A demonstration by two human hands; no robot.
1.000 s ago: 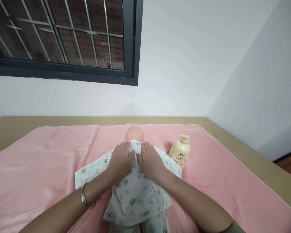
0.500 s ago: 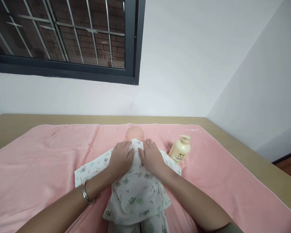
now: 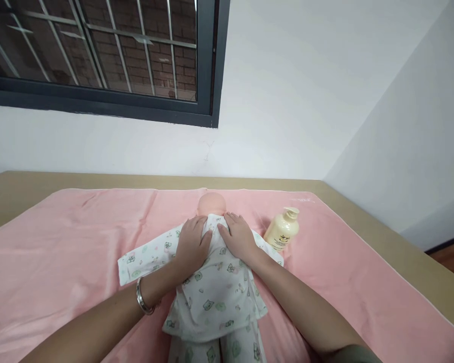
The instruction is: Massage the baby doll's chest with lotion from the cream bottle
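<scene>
A baby doll (image 3: 215, 307) in a white printed top and trousers lies on a pink blanket (image 3: 79, 242), its bald head (image 3: 212, 203) toward the wall. Flat on the left side of its upper body, near the shoulder, rests my left hand (image 3: 193, 242), fingers stretched out and thumb apart. My right hand (image 3: 239, 236) lies the same way on the other shoulder, mirroring it. The doll's sleeves spread out to both sides. A cream pump bottle (image 3: 282, 229) leans beside the right sleeve. My left wrist wears a silver bangle (image 3: 144, 297).
The blanket covers most of a tan tabletop (image 3: 366, 214), whose back edge meets a white wall (image 3: 272, 101). A dark-framed window (image 3: 208, 60) with metal bars is at upper left. Another wall closes off the right side.
The view has tilted down and shifted slightly. Both hands stay on the doll's shoulders, with the left hand slightly nearer the neck side; the doll and bottle lie as before.
</scene>
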